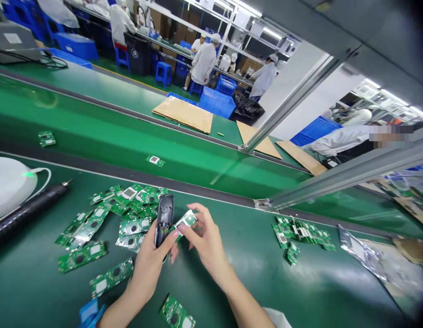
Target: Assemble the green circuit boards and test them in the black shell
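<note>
The green tabletop (252,273) carries a loose heap of circuit boards (109,218) to the person's left and a smaller pile (300,234) to the right; no bin or tray holds them. Blue crates (216,101) stand beyond the conveyor, their contents hidden. The left hand (150,264) is wrapped around a black remote-like casing (164,217), held upright just above the heap. It looks light, rigid and smooth, best gripped by its long sides. The right hand (206,239) pinches a small green board (186,220) by its edge beside the casing; it seems thin, stiff, fragile, best held by bare edges.
</note>
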{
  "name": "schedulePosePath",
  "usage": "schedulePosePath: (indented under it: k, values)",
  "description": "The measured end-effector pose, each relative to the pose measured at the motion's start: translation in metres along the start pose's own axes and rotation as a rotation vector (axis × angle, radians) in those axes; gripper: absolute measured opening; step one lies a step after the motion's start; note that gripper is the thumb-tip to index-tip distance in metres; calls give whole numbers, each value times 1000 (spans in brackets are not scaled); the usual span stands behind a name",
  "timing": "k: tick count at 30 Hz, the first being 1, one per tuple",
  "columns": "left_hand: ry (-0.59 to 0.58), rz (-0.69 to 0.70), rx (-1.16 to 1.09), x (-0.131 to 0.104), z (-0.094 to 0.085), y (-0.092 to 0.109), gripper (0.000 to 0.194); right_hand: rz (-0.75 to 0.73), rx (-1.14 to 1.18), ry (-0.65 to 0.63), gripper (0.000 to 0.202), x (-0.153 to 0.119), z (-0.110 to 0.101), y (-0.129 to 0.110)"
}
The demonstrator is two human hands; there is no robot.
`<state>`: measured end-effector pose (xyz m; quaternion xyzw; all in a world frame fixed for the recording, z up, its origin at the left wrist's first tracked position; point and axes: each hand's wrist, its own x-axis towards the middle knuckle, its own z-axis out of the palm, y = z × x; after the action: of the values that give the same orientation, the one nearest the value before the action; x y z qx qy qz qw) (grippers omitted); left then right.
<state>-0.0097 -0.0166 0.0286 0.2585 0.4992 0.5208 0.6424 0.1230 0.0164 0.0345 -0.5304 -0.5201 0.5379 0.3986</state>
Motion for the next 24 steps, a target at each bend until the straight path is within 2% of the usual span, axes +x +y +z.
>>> schedulePosePath:
  k: [4,7,12,20,24]
  values:
    - [-34,0,-63,2,0,5,41,-37,155,-6,37,0,5,-1]
    - [-93,-109,-148,0,1,10,43,-53,193,28,37,1,0,-6]
    - [-181,-247,-203,-1,2,8,51,-141,10,-68,26,0,-4,-4]
    - [-225,-284,-206,0,0,7,54,-362,-190,23,23,1,-3,-5]
    - [-236,-276,-191,0,1,10,55,-410,-227,50,25,1,-2,-6]
